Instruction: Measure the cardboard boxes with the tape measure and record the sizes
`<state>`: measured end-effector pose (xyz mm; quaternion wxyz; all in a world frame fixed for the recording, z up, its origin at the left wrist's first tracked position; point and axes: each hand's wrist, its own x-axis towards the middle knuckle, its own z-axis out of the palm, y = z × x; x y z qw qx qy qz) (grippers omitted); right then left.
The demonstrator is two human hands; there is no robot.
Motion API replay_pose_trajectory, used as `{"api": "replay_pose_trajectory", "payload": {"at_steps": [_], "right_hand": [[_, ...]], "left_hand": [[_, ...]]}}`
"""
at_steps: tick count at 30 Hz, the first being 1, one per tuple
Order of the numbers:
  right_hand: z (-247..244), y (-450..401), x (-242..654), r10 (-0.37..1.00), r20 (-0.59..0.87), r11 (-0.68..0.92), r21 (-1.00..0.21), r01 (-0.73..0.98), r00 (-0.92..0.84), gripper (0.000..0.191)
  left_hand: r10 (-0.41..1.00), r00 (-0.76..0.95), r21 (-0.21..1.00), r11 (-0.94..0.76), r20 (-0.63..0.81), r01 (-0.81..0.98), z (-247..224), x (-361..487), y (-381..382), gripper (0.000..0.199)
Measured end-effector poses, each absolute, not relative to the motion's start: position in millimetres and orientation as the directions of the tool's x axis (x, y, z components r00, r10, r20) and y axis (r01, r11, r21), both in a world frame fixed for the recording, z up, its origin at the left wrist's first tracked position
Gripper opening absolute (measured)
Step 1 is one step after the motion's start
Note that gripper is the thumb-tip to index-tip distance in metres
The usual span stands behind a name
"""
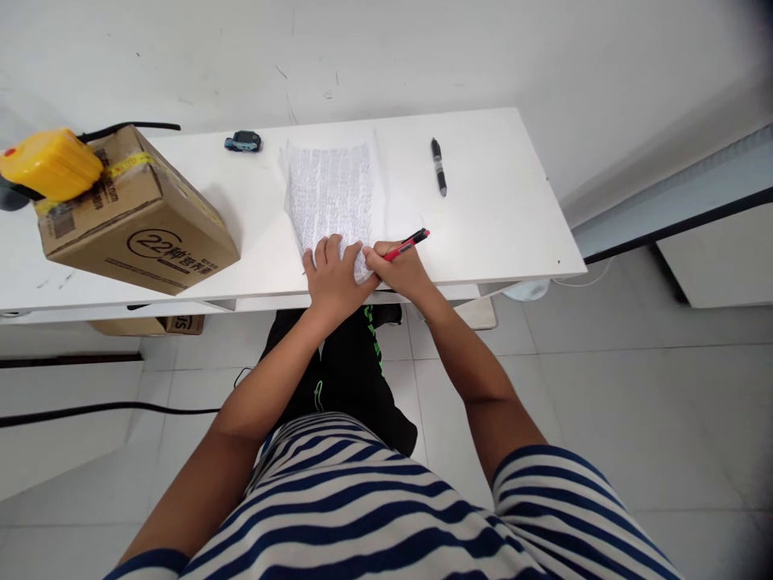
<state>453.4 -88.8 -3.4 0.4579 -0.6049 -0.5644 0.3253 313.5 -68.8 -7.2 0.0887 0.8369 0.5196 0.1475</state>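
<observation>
A sheet of paper (pixel 335 189) covered in dense rows of writing lies on the white desk (pixel 483 201), its edges slightly crumpled. My left hand (pixel 336 278) rests with fingers spread on the lower part of the sheet. Gripped in my right hand (pixel 399 270) is a red and black pen (pixel 407 244), tilted up to the right. Its tip is hidden by the fingers at the sheet's lower right corner. Both hands are close together near the desk's front edge. To the right lies a second pen, a black one (pixel 438 167).
A cardboard box (pixel 175 234) stands on the desk's left side, with a yellow and black object (pixel 54 165) on top. A small blue toy car (pixel 243 142) sits near the wall. Below the desk are another carton (pixel 181 325) and a black cable (pixel 163 409).
</observation>
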Motion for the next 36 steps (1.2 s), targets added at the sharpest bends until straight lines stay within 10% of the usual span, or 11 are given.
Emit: {"api": "replay_pose_trajectory", "payload": {"at_steps": [36], "right_hand": [[-8.2,-87.0,455.5,0.961,0.126,0.015,-0.913,0.408,0.247,0.046]], "left_hand": [[0.873,0.405,0.33,-0.48,0.273,0.813,-19.8,312.6,-67.4,0.058]]}}
